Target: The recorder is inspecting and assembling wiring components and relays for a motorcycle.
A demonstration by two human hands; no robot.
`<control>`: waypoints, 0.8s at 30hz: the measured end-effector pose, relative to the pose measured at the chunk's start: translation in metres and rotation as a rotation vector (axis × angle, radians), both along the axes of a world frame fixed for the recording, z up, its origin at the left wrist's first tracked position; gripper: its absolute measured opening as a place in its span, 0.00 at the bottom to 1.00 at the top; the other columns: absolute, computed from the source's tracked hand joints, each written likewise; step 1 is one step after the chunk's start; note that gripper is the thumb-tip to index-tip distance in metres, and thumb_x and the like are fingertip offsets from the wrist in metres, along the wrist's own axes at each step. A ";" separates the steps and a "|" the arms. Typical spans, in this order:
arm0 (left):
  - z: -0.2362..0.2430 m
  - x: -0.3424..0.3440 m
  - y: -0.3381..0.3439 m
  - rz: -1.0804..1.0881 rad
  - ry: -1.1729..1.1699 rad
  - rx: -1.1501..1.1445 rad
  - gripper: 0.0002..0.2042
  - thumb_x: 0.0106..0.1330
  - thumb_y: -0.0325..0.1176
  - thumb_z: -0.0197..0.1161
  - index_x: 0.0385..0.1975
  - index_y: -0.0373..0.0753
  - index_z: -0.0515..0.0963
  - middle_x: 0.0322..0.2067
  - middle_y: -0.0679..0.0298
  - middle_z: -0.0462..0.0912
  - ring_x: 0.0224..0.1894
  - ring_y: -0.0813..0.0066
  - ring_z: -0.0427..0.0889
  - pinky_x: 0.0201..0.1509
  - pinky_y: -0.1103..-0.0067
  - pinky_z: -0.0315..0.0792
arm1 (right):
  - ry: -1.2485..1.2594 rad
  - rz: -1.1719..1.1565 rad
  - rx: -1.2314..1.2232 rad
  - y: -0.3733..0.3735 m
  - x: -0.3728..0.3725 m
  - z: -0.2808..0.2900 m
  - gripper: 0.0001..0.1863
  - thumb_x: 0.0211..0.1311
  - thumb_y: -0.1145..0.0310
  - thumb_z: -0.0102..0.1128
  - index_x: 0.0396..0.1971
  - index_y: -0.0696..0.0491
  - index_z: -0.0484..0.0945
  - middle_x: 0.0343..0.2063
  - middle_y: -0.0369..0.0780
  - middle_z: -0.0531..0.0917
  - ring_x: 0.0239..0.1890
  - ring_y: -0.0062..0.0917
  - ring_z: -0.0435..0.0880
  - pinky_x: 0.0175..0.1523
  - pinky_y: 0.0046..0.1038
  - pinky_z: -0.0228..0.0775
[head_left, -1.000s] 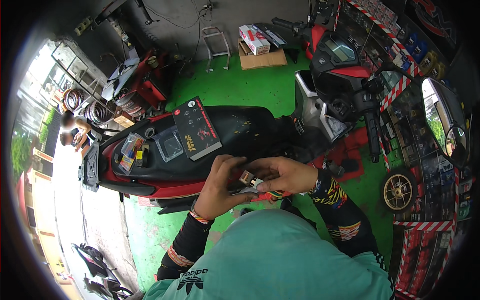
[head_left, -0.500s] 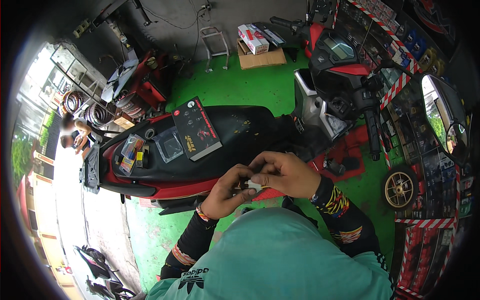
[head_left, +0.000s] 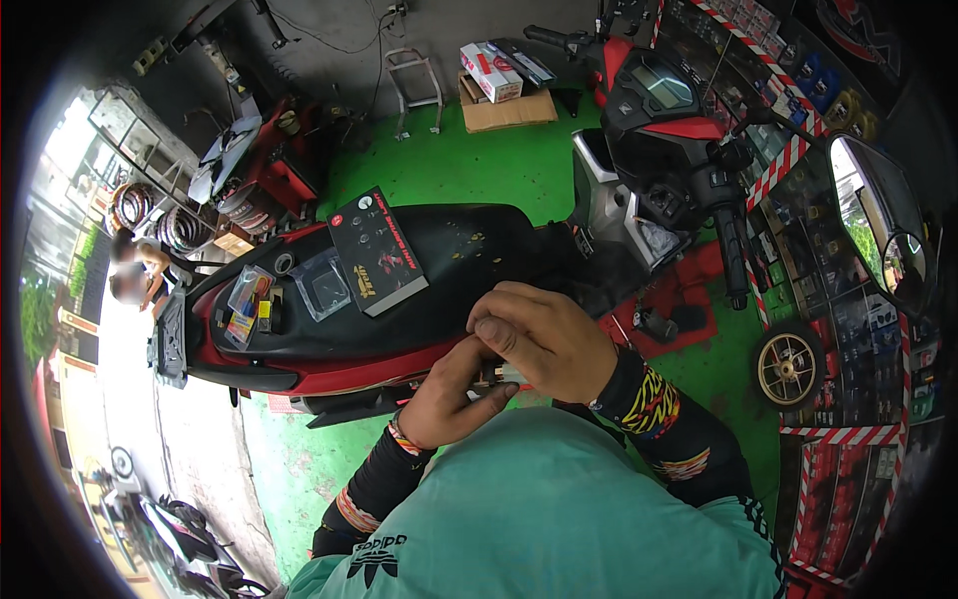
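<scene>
Two hands meet close to our chest, and between them we hold a small part [head_left: 496,376], dark with a bit of light colour, too small to tell what it is. Our left hand [head_left: 454,397] is below, with fingers closed around the part from under. Our right hand [head_left: 544,334] lies over it, fingers curled down and pinching the same part from above, so both hands touch each other. Just beyond the hands we see the black seat [head_left: 469,260] of a red and black scooter [head_left: 329,369]. On the seat, further away and to the left of our hands, lies a black box [head_left: 376,250], and beside it a clear plastic packet [head_left: 321,285]. Under the scooter is the green floor [head_left: 479,165].
</scene>
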State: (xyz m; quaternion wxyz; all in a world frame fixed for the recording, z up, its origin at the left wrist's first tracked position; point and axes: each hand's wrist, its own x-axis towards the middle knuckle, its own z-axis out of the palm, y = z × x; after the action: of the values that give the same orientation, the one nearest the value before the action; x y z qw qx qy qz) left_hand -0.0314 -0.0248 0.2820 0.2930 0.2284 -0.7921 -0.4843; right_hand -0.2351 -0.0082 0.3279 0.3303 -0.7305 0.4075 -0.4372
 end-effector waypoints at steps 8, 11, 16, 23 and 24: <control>0.029 -0.007 0.010 0.003 -0.073 -0.101 0.26 0.62 0.25 0.69 0.59 0.30 0.70 0.45 0.55 0.78 0.42 0.67 0.81 0.46 0.72 0.76 | -0.191 -0.011 0.017 0.001 0.003 -0.012 0.30 0.79 0.46 0.43 0.40 0.61 0.79 0.34 0.45 0.78 0.37 0.36 0.80 0.43 0.33 0.72; 0.029 -0.008 0.010 0.004 -0.041 -0.107 0.25 0.61 0.25 0.69 0.58 0.30 0.71 0.44 0.55 0.77 0.41 0.63 0.80 0.46 0.71 0.76 | -0.215 -0.008 0.053 0.002 0.005 -0.014 0.33 0.80 0.44 0.39 0.40 0.62 0.80 0.35 0.44 0.78 0.38 0.33 0.80 0.45 0.31 0.71; 0.025 -0.006 0.013 -0.016 -0.145 -0.081 0.22 0.60 0.26 0.69 0.54 0.31 0.73 0.44 0.55 0.77 0.47 0.59 0.79 0.49 0.69 0.77 | -0.279 0.072 0.217 0.003 0.003 -0.018 0.39 0.80 0.39 0.31 0.42 0.62 0.80 0.39 0.43 0.77 0.43 0.31 0.78 0.50 0.31 0.69; 0.017 -0.007 0.015 0.039 -0.119 -0.122 0.21 0.61 0.28 0.68 0.54 0.31 0.74 0.45 0.54 0.78 0.48 0.56 0.80 0.51 0.67 0.77 | -0.146 0.190 0.113 0.006 -0.004 -0.011 0.43 0.77 0.34 0.28 0.49 0.61 0.78 0.43 0.43 0.75 0.47 0.32 0.77 0.54 0.32 0.69; 0.017 -0.006 0.014 0.036 -0.139 -0.091 0.21 0.61 0.28 0.68 0.54 0.31 0.74 0.45 0.53 0.79 0.48 0.56 0.81 0.51 0.67 0.77 | -0.121 0.206 0.101 0.006 -0.004 -0.009 0.43 0.77 0.33 0.28 0.50 0.61 0.78 0.43 0.43 0.75 0.48 0.33 0.77 0.55 0.32 0.69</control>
State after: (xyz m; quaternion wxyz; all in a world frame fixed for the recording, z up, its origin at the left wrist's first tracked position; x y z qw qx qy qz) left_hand -0.0378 -0.0107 0.2993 0.2557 0.2620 -0.8276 -0.4255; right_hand -0.2395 -0.0022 0.3189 0.4336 -0.7234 0.3310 -0.4231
